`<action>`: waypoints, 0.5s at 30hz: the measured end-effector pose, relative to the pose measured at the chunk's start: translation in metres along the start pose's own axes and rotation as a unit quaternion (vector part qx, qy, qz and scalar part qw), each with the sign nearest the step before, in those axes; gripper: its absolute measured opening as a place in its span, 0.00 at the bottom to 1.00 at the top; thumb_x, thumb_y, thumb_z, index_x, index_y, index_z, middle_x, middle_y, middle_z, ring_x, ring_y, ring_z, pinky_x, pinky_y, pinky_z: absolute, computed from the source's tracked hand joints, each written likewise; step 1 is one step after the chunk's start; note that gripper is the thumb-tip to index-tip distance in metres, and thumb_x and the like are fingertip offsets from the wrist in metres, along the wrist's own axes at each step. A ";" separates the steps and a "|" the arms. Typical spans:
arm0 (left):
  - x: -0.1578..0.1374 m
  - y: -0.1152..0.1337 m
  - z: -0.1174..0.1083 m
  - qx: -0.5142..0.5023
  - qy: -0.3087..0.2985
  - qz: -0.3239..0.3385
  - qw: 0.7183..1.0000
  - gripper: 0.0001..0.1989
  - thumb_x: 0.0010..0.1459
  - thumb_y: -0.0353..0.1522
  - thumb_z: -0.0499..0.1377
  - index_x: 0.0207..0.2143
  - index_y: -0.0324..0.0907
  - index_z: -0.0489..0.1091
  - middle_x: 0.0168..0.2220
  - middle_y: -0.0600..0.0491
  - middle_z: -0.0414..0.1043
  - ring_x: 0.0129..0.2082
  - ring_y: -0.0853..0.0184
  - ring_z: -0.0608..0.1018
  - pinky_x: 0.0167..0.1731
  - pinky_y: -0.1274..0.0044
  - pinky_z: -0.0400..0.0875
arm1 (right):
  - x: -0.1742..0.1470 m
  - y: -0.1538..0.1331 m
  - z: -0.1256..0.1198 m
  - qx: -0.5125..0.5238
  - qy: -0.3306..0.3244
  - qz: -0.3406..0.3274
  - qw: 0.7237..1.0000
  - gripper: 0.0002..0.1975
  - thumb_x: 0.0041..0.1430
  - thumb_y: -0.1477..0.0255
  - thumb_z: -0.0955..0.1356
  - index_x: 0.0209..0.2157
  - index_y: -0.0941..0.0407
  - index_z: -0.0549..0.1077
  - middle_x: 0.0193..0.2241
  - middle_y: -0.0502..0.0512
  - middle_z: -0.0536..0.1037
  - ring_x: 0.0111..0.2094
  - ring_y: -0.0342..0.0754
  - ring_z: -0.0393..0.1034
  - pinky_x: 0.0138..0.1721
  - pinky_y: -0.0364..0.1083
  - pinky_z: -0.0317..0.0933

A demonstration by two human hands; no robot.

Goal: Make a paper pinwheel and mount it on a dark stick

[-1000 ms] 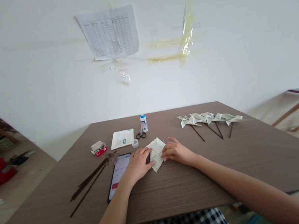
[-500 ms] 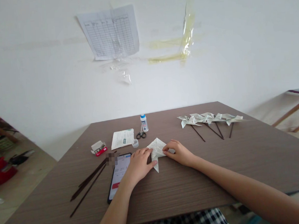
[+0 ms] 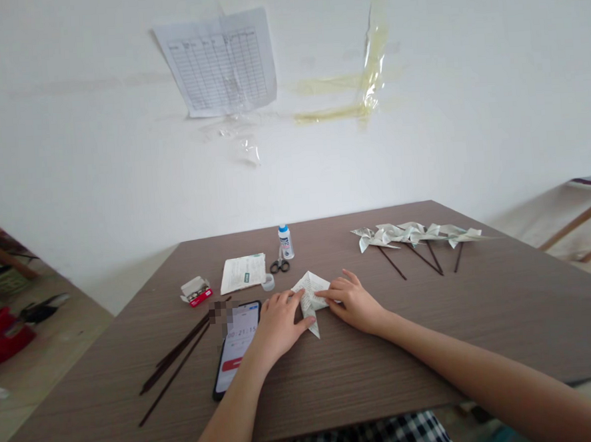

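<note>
A folded piece of printed paper point(image 3: 308, 304) with pointed flaps lies flat on the table in front of me. My left hand point(image 3: 280, 320) rests on its left side, fingers apart, thumb and forefinger touching the paper. From the right, my right hand point(image 3: 356, 301) lays its outstretched forefinger near the paper's middle, while the other fingers are partly spread over the right flap. Part of that right flap is hidden under the hand. Beside my left forearm lies a phone point(image 3: 237, 344) with a running timer on its screen.
Dark thin sticks point(image 3: 171, 355) lie left of the phone. Farther back are a small red-and-white box point(image 3: 198, 293), a stack of folded paper point(image 3: 242, 273), a tape roll point(image 3: 268, 283), scissors point(image 3: 279, 266) and a glue bottle point(image 3: 285, 243). Several paper pinwheels point(image 3: 416, 233) on sticks lie back right.
My right hand has shifted from the right flap's edge, with its forefinger now stretched onto the paper's middle. The paper's lower point has swung slightly right. My left hand stays nearly in place.
</note>
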State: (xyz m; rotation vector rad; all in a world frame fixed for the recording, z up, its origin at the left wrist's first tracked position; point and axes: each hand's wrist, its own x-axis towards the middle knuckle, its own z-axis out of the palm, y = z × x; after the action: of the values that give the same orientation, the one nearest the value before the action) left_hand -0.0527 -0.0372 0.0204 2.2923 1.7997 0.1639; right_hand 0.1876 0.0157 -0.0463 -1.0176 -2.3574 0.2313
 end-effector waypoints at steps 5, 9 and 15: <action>0.001 0.002 0.003 0.008 0.002 -0.005 1.000 0.32 0.74 0.37 0.66 0.77 0.47 0.72 0.77 0.39 0.74 0.79 0.43 0.72 0.79 0.52 0.65 | 0.000 -0.005 -0.003 -0.027 -0.012 -0.001 1.000 0.20 0.75 0.78 0.69 0.57 0.50 0.90 0.44 0.60 0.89 0.51 0.59 0.83 0.78 0.78 0.55; 0.003 0.002 0.008 0.000 0.013 0.007 1.000 0.31 0.73 0.35 0.67 0.76 0.47 0.72 0.78 0.40 0.72 0.80 0.44 0.71 0.80 0.52 0.64 | -0.001 -0.006 -0.003 -0.038 -0.018 -0.002 0.999 0.19 0.76 0.77 0.68 0.56 0.52 0.90 0.43 0.61 0.89 0.52 0.60 0.83 0.78 0.81 0.54; 0.003 0.001 0.008 -0.016 0.010 0.027 0.999 0.28 0.73 0.33 0.66 0.73 0.51 0.76 0.76 0.43 0.76 0.78 0.45 0.74 0.79 0.50 0.65 | -0.002 -0.004 -0.003 -0.040 -0.015 0.006 0.999 0.19 0.76 0.76 0.69 0.56 0.47 0.90 0.42 0.57 0.89 0.51 0.58 0.82 0.81 0.77 0.50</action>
State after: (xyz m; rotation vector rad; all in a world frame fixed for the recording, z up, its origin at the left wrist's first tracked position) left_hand -0.0491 -0.0355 0.0125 2.3261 1.7319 0.2234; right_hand 0.1874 0.0113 -0.0432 -1.0721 -2.4049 0.1578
